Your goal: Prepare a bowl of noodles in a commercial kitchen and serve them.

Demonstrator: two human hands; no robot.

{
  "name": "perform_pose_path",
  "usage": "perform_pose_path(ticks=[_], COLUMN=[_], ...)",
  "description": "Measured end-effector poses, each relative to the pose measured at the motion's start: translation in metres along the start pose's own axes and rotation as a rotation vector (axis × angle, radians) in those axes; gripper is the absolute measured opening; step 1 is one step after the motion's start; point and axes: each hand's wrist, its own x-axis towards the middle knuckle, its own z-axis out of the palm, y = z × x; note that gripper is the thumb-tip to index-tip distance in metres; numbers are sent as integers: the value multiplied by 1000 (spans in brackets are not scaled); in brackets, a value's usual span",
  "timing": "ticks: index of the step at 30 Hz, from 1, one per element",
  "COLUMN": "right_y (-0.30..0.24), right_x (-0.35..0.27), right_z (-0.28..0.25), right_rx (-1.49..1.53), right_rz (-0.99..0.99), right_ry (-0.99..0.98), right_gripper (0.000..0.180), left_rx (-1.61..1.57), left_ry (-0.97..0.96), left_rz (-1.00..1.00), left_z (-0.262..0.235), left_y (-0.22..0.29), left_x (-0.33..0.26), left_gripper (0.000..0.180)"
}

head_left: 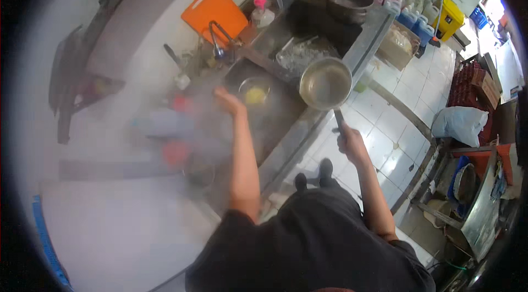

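Note:
My right hand (352,143) is closed round the dark handle of a metal saucepan (325,84). The pan is held over the sink's front edge with its inside facing up, and no food shows in it. My left hand (228,100) reaches over the near sink basin (286,119) with its fingers stretched out, holding nothing I can see. Just right of it, in the basin, sits a round bowl with something yellow (255,94) inside. The faucet (218,50) curves over the basin, a little beyond my left hand.
In the far basin lie wet, shiny utensils (308,55). A large metal pot (350,0) stands at its corner. An orange cutting board (214,11) leans on the wall. Jugs (415,22) line the back right; a white sack (460,126) lies right. Haze blurs the left side.

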Motion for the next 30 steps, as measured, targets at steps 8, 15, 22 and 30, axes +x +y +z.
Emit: perform_pose_path(ticks=[8,15,22,30], right_y=[-18,-26,-22,-19], right_x=[9,3,15,36], right_z=[14,15,8,18], right_rx=[-17,18,-45,-68], right_rz=[-9,46,-7,59], right_ry=[-72,-118,-111,-116], right_gripper=[44,46,46,46], left_rx=[-112,-348,-42,-368], left_ry=[202,227,270,101], left_rz=[17,65,149,-21], left_z=[5,-9,-24,-27], left_y=[38,46,13,37], left_x=[21,23,24,7], left_gripper=[36,25,30,25])
